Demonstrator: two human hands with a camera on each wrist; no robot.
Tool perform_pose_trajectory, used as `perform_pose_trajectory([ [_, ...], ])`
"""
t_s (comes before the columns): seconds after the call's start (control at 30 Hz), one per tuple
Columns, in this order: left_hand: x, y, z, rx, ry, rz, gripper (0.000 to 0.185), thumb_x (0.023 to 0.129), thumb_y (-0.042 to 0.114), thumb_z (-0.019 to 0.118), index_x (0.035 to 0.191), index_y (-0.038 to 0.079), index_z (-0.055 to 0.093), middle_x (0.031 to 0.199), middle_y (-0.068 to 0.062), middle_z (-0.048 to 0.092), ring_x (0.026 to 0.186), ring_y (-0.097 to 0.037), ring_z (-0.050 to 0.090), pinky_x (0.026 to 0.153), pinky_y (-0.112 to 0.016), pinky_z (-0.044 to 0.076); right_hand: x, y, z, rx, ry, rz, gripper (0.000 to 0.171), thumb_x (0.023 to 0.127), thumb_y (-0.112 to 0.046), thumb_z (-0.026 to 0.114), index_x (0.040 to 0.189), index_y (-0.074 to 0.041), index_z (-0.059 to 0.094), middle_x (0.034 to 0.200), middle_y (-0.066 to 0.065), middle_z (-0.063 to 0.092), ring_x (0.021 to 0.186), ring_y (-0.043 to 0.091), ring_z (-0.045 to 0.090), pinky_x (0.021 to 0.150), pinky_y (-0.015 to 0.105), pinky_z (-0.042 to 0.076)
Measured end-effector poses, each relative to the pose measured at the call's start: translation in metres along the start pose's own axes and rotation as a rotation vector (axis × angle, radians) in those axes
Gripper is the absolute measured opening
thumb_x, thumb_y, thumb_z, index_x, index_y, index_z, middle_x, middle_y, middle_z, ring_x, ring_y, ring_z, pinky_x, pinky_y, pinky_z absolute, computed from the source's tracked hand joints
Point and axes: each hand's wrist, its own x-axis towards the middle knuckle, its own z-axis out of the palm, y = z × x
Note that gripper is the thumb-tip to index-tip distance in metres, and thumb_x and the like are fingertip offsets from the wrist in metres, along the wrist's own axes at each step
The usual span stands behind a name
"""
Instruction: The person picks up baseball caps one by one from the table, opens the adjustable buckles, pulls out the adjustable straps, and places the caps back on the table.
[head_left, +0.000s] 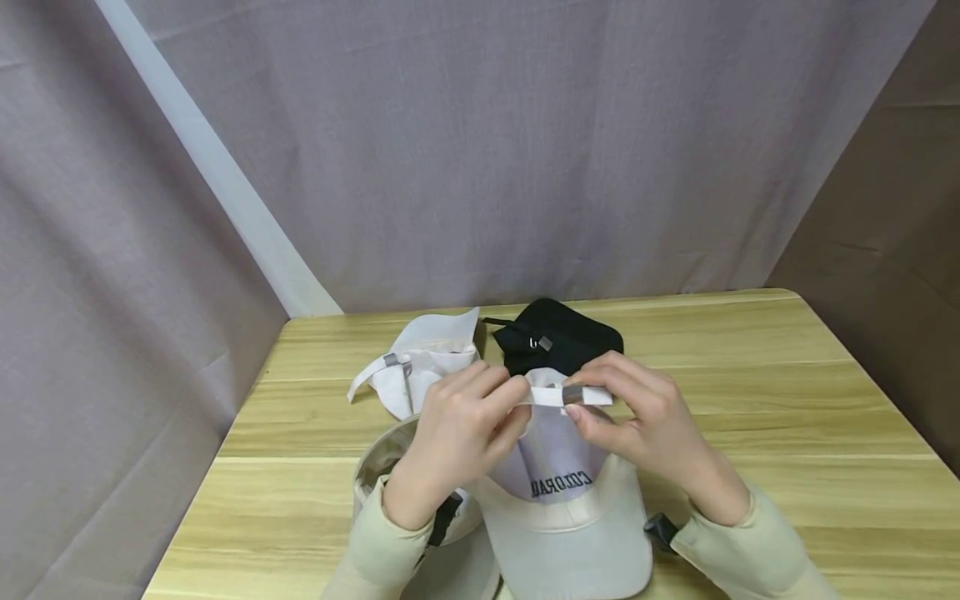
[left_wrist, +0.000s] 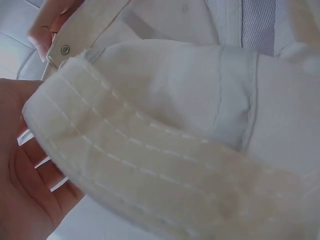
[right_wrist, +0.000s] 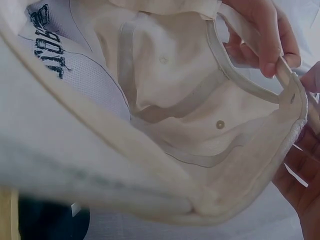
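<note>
Pinching the white strap in the left hand, pinching its metal buckle in the right hand, clearly the nearer one! Stretched left to right between both, at the far end of the pale cap, with brim pointing near.
</note>
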Motion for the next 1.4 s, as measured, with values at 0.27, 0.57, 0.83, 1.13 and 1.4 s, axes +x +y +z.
perform_pose_trajectory([
  [0.27,0.003,0.003,0.003,0.024,0.014,0.007,0.010,0.085,0.007,0.062,0.081,0.014,0.056,0.067,0.008,0.042,0.060,-0.009,0.039,0.053,-0.019,0.030,0.001,0.002,0.001,0.032,-0.028,0.002,0.032,0.100,-0.033,0.059,0.094,-0.004,0.070,0.090,0.004,0.067,0.076,0.012,0.060,0.068,0.017,0.048],
  [0.57,0.008,0.013,0.005,0.104,0.029,0.019,0.009,0.084,0.008,0.062,0.092,0.011,0.059,0.070,0.006,0.044,0.059,-0.012,0.042,0.051,-0.024,0.032,0.002,0.004,0.004,0.040,-0.036,-0.011,0.030,0.099,-0.032,0.060,0.096,-0.004,0.071,0.090,0.003,0.067,0.076,0.013,0.062,0.068,0.019,0.050],
  [0.83,0.005,0.014,0.009,0.091,0.025,0.066,0.010,0.085,0.004,0.057,0.090,0.012,0.061,0.068,0.007,0.039,0.057,-0.008,0.035,0.050,-0.018,0.023,0.003,0.005,0.004,0.050,-0.057,-0.023,0.030,0.100,-0.033,0.060,0.096,-0.005,0.071,0.090,0.001,0.066,0.075,0.011,0.060,0.066,0.018,0.049],
  [1.13,0.000,0.013,0.010,0.054,-0.038,0.081,0.010,0.088,0.005,0.056,0.083,0.011,0.050,0.063,0.008,0.036,0.056,-0.008,0.033,0.051,-0.019,0.023,-0.003,0.006,0.004,0.048,-0.070,-0.007,0.030,0.100,-0.034,0.059,0.095,-0.007,0.070,0.090,0.000,0.066,0.074,0.009,0.059,0.064,0.017,0.048],
  [1.4,-0.004,0.010,0.007,0.027,-0.024,0.064,0.011,0.091,0.007,0.056,0.084,0.012,0.050,0.060,0.009,0.035,0.055,-0.008,0.035,0.049,-0.019,0.024,-0.001,0.004,0.002,0.045,-0.038,-0.023,0.030,0.100,-0.033,0.060,0.093,-0.005,0.071,0.087,0.001,0.066,0.073,0.010,0.060,0.066,0.018,0.048],
])
